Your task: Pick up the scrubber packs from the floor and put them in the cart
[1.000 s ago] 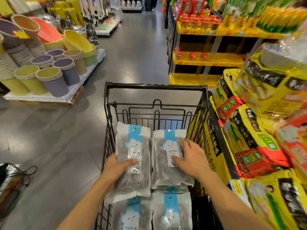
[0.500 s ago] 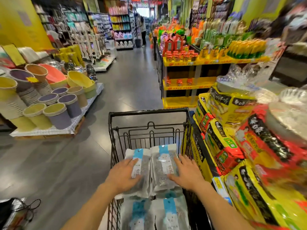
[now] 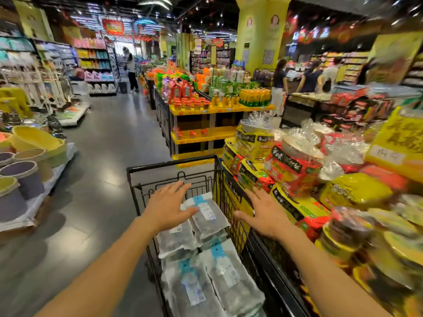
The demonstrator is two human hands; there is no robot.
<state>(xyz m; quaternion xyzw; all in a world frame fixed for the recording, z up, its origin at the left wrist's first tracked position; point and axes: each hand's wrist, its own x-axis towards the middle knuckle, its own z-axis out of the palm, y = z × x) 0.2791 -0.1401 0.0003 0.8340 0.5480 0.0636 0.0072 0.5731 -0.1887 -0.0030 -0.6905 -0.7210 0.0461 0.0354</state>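
Both hands empty, fingers spread: left hand (image 3: 168, 205) above the scrubber packs (image 3: 206, 216) stacked in the cart (image 3: 174, 161), right hand (image 3: 263, 216) over its right rim. Check stack sits flat, then look to the floor (image 3: 103, 156) for leftovers.

Counted: four scrubber packs (image 3: 207, 213) visible in one cart (image 3: 170, 164); two hands (image 3: 166, 207) above; three buckets (image 3: 21, 177) left.
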